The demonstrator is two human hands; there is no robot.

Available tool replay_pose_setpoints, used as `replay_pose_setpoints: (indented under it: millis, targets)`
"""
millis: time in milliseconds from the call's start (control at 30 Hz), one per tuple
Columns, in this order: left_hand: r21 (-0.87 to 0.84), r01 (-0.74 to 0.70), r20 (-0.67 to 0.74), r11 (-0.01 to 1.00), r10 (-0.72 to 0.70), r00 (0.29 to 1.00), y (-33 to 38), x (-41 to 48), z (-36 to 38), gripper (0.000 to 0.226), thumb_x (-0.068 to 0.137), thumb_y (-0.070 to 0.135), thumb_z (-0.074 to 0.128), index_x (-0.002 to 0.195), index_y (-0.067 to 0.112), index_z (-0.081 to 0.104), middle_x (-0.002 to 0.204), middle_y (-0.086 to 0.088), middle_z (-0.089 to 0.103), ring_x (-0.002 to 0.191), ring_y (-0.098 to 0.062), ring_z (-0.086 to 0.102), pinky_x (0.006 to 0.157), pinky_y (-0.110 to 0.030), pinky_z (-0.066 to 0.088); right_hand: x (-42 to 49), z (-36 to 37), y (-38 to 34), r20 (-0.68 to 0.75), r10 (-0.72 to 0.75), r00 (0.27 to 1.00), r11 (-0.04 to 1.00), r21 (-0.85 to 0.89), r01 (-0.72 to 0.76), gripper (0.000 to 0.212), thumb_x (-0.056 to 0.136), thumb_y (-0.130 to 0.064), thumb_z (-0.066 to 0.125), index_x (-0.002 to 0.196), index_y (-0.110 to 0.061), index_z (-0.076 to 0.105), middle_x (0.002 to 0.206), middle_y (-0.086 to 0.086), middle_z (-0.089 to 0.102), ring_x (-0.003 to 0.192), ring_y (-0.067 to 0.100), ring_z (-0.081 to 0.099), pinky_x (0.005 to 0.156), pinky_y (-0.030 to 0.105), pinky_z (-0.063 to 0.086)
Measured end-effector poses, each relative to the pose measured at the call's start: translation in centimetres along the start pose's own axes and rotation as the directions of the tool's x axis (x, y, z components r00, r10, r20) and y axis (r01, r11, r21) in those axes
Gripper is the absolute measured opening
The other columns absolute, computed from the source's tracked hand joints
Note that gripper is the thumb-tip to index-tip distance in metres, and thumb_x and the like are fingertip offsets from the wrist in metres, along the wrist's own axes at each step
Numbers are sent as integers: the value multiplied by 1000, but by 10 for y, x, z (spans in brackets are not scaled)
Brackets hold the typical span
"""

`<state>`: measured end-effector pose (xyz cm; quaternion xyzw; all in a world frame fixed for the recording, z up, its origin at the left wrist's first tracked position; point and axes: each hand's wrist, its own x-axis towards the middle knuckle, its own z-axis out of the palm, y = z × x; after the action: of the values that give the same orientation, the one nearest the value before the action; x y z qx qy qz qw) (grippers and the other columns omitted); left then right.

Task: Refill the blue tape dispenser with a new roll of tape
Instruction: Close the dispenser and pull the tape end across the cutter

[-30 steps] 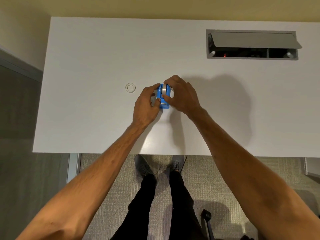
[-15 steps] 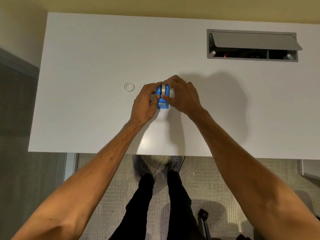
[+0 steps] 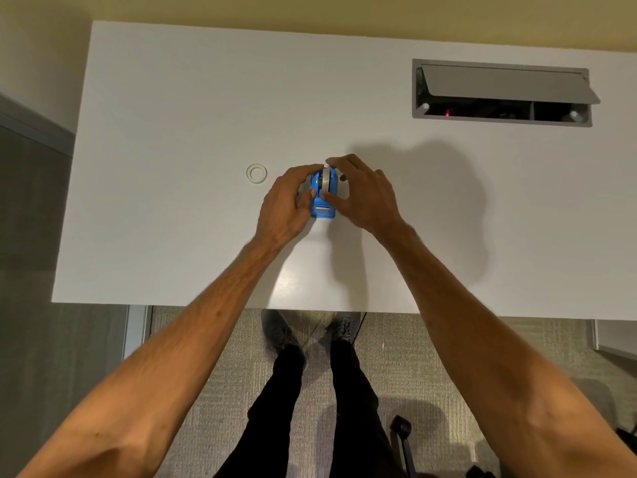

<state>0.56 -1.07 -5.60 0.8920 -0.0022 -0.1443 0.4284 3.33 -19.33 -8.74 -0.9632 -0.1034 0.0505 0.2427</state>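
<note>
The blue tape dispenser (image 3: 323, 205) stands on the white desk (image 3: 172, 236), its cutter end towards me. A roll of tape (image 3: 324, 181) sits in its top slot, edge up. My left hand (image 3: 284, 205) grips the dispenser's left side, thumb against the body and fingers curled over the far end. My right hand (image 3: 362, 194) grips the right side, with the thumb on the dispenser by the roll and the fingers curled over the top. A small whitish ring, like a bare tape core (image 3: 256, 173), lies flat on the desk left of my hands.
An open cable hatch (image 3: 501, 94) with a raised grey lid is set into the desk at the back right. The desk's near edge runs just above my feet. A chair base (image 3: 401, 432) stands on the carpet by my right leg.
Both hands stay on the dispenser. My right thumb has shifted slightly against the roll, and my head has moved a little; the dispenser has not left its spot.
</note>
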Motion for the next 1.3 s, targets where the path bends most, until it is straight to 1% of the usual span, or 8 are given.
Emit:
replay_pose_setpoints:
  millis: [133, 267, 367, 600, 867, 1067, 1167, 1300]
  targets:
    - [-19, -28, -1, 999, 28, 1000, 0, 1, 0, 51, 108, 37, 53, 155, 16, 57, 154, -8, 63, 142, -31, 60, 122, -56, 46, -3, -5, -3, -48, 37, 998, 998, 43, -35, 53, 96, -47, 70, 144, -29, 56, 139, -9, 63, 108, 12, 70, 92, 38, 57]
    - [-20, -62, -11, 998, 62, 998, -2, 6, 1, 49, 107, 40, 65, 154, 25, 58, 152, 1, 64, 140, -24, 60, 118, -51, 51, -6, -9, -6, -111, -19, 994, 999, 39, 24, 31, 97, -36, 69, 125, -29, 62, 124, -12, 68, 96, 12, 72, 87, 37, 57]
    - [8, -60, 0, 998, 60, 998, -2, 10, 2, 50, 104, 35, 70, 152, 23, 59, 151, 0, 65, 138, -25, 60, 116, -47, 52, -6, -8, -7, -123, -52, 991, 999, 4, 53, 21, 97, -33, 68, 117, -27, 64, 115, -11, 69, 91, 12, 70, 84, 37, 56]
    - [-5, -56, -2, 998, 56, 998, -3, 12, 6, 47, 105, 33, 70, 149, 18, 62, 149, -3, 67, 136, -26, 62, 117, -48, 52, -1, -10, -9, -123, -86, 989, 996, -45, 81, 16, 97, -37, 69, 107, -25, 69, 107, -7, 69, 81, 15, 67, 74, 36, 53]
    - [-23, -58, -18, 998, 58, 998, -13, 16, 11, 47, 104, 32, 71, 148, 21, 61, 146, -1, 68, 133, -26, 64, 113, -53, 54, 10, -22, -14, -61, -49, 997, 999, -27, 48, 8, 97, -27, 72, 94, -21, 77, 101, -4, 71, 83, 17, 68, 79, 40, 55]
    - [-86, -70, -21, 994, 68, 997, -19, 16, 13, 44, 105, 32, 67, 148, 26, 60, 146, 5, 67, 133, -21, 64, 113, -54, 56, 13, -23, -16, -34, -74, 997, 991, -111, 70, 12, 104, -26, 62, 96, -21, 70, 104, -5, 67, 79, 19, 66, 78, 40, 54]
    - [-142, -73, 51, 987, 81, 995, -25, 14, 12, 56, 104, 30, 68, 157, 28, 51, 156, 6, 59, 142, -20, 58, 120, -51, 52, 10, -19, -15, -58, -61, 996, 993, -103, 55, 10, 105, -27, 61, 98, -22, 68, 105, -6, 65, 77, 18, 66, 76, 37, 53]
    - [-64, -144, 163, 987, 153, 975, -39, 14, 11, 92, 93, 37, 81, 169, 22, 31, 168, 4, 46, 153, -15, 48, 124, -25, 39, 6, -17, -16, -107, -71, 992, 993, -100, 60, 9, 102, -29, 64, 100, -22, 67, 104, -5, 66, 75, 16, 66, 73, 33, 50]
